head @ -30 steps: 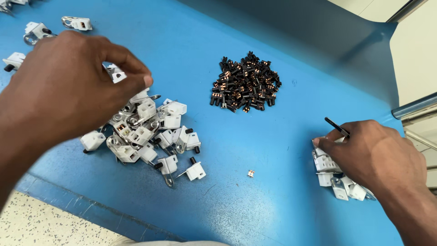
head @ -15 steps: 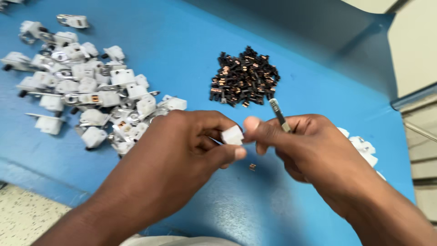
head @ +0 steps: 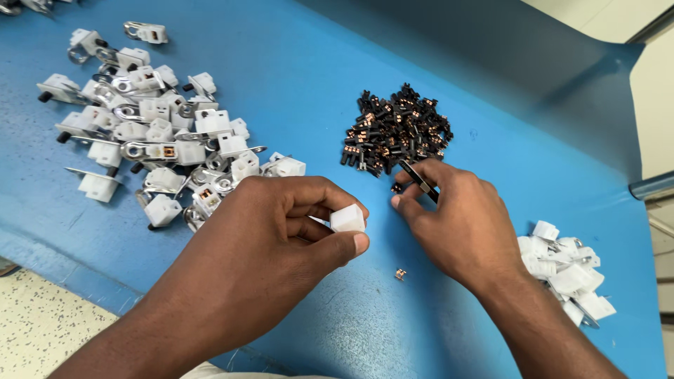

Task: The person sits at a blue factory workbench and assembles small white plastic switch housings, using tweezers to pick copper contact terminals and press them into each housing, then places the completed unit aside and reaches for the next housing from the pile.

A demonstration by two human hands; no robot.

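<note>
My left hand [head: 274, 238] holds a small white plastic housing [head: 347, 218] between thumb and fingers, above the blue mat. My right hand [head: 456, 221] grips thin black tweezers [head: 419, 179], whose tip reaches the near edge of a pile of small black and copper parts [head: 397, 130]. One black part [head: 397, 188] sits at the tweezers' tip by my fingers. A single tiny copper piece [head: 400, 274] lies on the mat between my two hands.
A large heap of white housings with metal tabs [head: 151, 140] spreads over the left of the blue mat [head: 295, 77]. A smaller heap of white pieces [head: 569, 270] lies at the right, by my right wrist. The mat's front edge meets a speckled floor [head: 35, 323].
My hands, together half a second ago, have parted. The right hand moved up with the tweezers to the black pile. The left hand kept the white housing.
</note>
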